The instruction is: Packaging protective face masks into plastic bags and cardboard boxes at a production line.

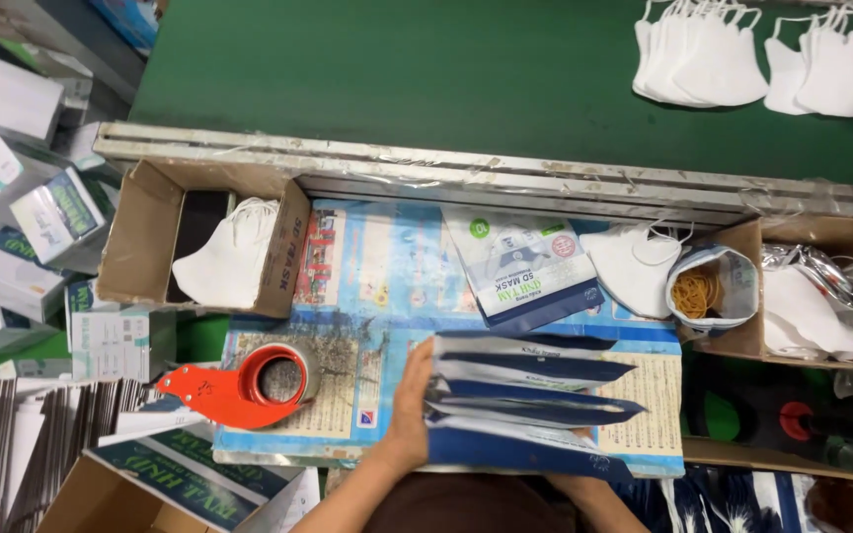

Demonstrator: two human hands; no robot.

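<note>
A green table (397,69) fills the far half of the view, edged by a taped metal rail (505,173), and nearer than that rail lies a worktop covered with printed paper sheets (377,266). On those sheets sits a fanned stack of blue-and-white pouches (525,400), overlapped like shingles, probably so each one can be taken off singly. The left hand (410,410) lies flat against the stack's left edge, fingers straight and together, seemingly squaring the pouches up. The right hand (570,484) is mostly hidden under the stack's near edge, so I cannot tell how its fingers are set; it appears to support the pouches from below. Left of the stack rests an orange tape dispenser (244,385), close at hand. Beyond the stack lies a single printed mask pouch (525,266), with a loose white mask (629,266) and a small tub of rubber bands (708,291) to its right. An open cardboard box (140,247) left of that pouch holds another white mask (224,262). More white masks (762,59) are heaped far beyond the stack, on the green table.
</note>
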